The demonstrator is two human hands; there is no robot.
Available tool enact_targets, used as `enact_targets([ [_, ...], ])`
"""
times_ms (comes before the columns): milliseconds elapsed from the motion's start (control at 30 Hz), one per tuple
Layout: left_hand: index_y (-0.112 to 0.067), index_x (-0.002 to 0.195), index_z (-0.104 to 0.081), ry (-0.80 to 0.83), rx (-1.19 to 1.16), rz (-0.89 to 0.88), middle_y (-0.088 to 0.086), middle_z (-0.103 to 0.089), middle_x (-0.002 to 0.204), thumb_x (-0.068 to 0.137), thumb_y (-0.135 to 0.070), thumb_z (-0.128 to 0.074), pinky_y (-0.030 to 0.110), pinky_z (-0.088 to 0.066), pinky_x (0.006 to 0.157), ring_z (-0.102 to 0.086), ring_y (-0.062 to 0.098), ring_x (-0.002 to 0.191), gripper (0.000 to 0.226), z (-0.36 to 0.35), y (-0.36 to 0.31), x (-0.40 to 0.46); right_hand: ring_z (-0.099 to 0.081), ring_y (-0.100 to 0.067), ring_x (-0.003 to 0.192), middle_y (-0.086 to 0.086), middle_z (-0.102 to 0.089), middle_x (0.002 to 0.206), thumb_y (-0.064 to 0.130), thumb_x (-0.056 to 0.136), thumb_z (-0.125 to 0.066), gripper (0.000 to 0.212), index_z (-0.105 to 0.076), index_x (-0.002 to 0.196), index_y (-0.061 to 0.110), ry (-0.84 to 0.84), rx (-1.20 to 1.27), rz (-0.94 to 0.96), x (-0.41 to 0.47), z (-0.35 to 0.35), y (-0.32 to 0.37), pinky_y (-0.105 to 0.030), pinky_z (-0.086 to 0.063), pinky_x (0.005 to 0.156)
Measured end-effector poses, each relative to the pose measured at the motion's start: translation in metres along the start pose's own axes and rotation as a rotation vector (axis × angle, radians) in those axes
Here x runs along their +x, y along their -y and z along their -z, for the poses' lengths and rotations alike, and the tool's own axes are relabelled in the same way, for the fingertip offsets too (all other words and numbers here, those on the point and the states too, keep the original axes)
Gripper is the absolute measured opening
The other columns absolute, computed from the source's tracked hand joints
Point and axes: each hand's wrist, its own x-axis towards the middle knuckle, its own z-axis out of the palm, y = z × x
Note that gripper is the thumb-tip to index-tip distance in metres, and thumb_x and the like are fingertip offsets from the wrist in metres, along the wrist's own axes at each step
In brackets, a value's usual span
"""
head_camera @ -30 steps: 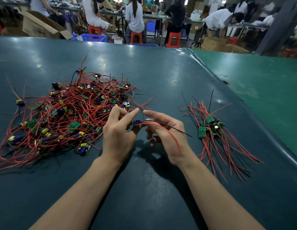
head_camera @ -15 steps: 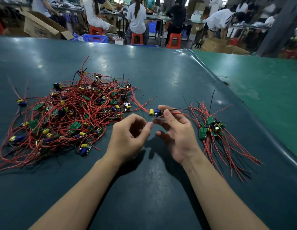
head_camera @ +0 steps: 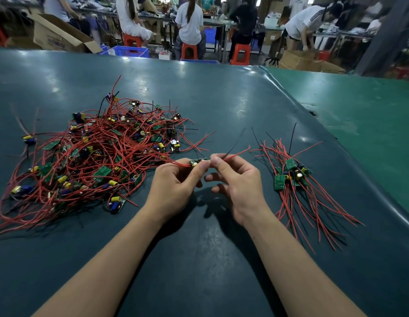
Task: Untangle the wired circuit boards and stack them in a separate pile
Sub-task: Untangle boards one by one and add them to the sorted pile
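Left hand point(head_camera: 176, 186) is pinching a board point(head_camera: 198, 161); right hand point(head_camera: 237, 181) is pinching its red wire point(head_camera: 236, 153), between tangle point(head_camera: 96, 161) and pile point(head_camera: 295, 177) on table point(head_camera: 199, 99).

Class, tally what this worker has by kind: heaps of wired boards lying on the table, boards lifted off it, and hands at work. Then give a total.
Heaps of wired boards: 2, the tangled heap and the sorted pile
Boards lifted: 1, the held board
Hands: 2, the left hand and the right hand, both pinching the held board
Total: 5
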Motion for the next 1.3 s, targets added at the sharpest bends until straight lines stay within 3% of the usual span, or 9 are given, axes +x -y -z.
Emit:
enact_targets([
  [100,-0.022,0.058,-0.065,0.016,-0.062,0.047,-0.002,-0.061,0.052,0.09,-0.041,-0.059,0.022,-0.039,0.046,-0.051,0.009,0.044,0.037,0.002,-0.002,0.0,-0.065,-0.013,0.056,-0.007,-0.073,0.074,0.008,0.088,-0.07,0.01,-0.07,0.08,0.012,-0.041,-0.019,0.037,0.002,0.001,0.0,-0.019,-0.045,0.042],
  [233,-0.015,0.065,-0.068,0.052,-0.244,0.133,0.001,-0.061,0.051,0.089,-0.038,-0.057,0.015,-0.04,0.045,-0.052,0.007,0.043,0.035,0.003,-0.005,0.0,-0.063,-0.013,0.056,-0.005,-0.071,0.069,0.009,0.084,-0.074,0.015,-0.074,0.071,0.016,-0.007,-0.08,0.109,0.001,0.001,-0.002,-0.02,-0.047,0.044],
  [367,-0.012,0.065,-0.068,0.023,-0.292,0.179,-0.002,-0.059,0.048,0.084,-0.042,-0.058,0.013,-0.039,0.045,-0.05,0.005,0.041,0.037,0.003,-0.005,0.001,-0.061,-0.009,0.058,0.001,-0.068,0.068,0.01,0.085,-0.074,0.009,-0.073,0.078,0.014,0.089,-0.132,0.096,0.001,0.001,-0.003,-0.021,-0.049,0.046],
  [500,-0.009,0.071,-0.071,0.067,-0.264,0.152,0.001,-0.058,0.051,0.087,-0.041,-0.058,0.016,-0.039,0.052,-0.05,0.009,0.048,0.038,0.005,-0.003,0.001,-0.057,-0.011,0.051,0.0,-0.067,0.064,0.01,0.084,-0.075,0.014,-0.075,0.071,0.015,-0.054,-0.091,0.119,0.003,0.001,-0.003,-0.022,-0.049,0.046],
  [700,-0.009,0.071,-0.073,0.037,-0.27,0.158,0.003,-0.058,0.051,0.086,-0.041,-0.06,0.014,-0.039,0.052,-0.05,0.008,0.048,0.037,0.006,-0.006,0.001,-0.053,-0.01,0.047,0.003,-0.066,0.063,0.015,0.087,-0.074,0.015,-0.073,0.072,0.014,-0.24,-0.08,0.156,0.008,0.001,-0.003,-0.021,-0.043,0.04],
  [833,-0.008,0.07,-0.073,0.05,-0.265,0.16,0.006,-0.059,0.052,0.086,-0.039,-0.06,0.018,-0.039,0.052,-0.05,0.011,0.049,0.037,0.006,-0.008,0.0,-0.052,-0.007,0.045,0.011,-0.067,0.064,0.018,0.088,-0.073,0.008,-0.075,0.08,0.02,-0.344,-0.109,0.197,0.011,0.005,-0.003,-0.019,-0.042,0.04],
  [1000,-0.01,0.066,-0.072,0.06,-0.251,0.157,0.008,-0.058,0.052,0.091,-0.029,-0.061,0.021,-0.038,0.052,-0.048,0.018,0.051,0.034,0.006,-0.009,-0.001,-0.054,-0.005,0.046,0.017,-0.068,0.063,0.014,0.089,-0.069,0.017,-0.072,0.088,0.031,-0.413,-0.158,0.184,0.016,0.01,-0.006,-0.019,-0.044,0.043],
  [1200,-0.021,0.055,-0.07,0.027,-0.27,0.164,0.014,-0.063,0.058,0.086,-0.04,-0.06,0.026,-0.042,0.058,-0.054,0.033,0.06,0.038,0.009,-0.007,0.0,-0.053,-0.004,0.045,0.02,-0.069,0.067,0.017,0.089,-0.069,0.012,-0.073,0.089,0.029,-0.407,-0.162,0.215,0.017,0.012,-0.009,-0.018,-0.042,0.041],
  [1300,-0.023,0.057,-0.072,0.042,-0.271,0.173,0.021,-0.065,0.066,0.086,-0.042,-0.059,0.03,-0.042,0.059,-0.056,0.028,0.064,0.037,0.009,-0.004,0.002,-0.052,-0.004,0.044,0.019,-0.071,0.074,0.017,0.09,-0.068,0.009,-0.074,0.086,0.022,-0.419,-0.144,0.224,0.018,0.014,-0.009,-0.02,-0.04,0.04],
])
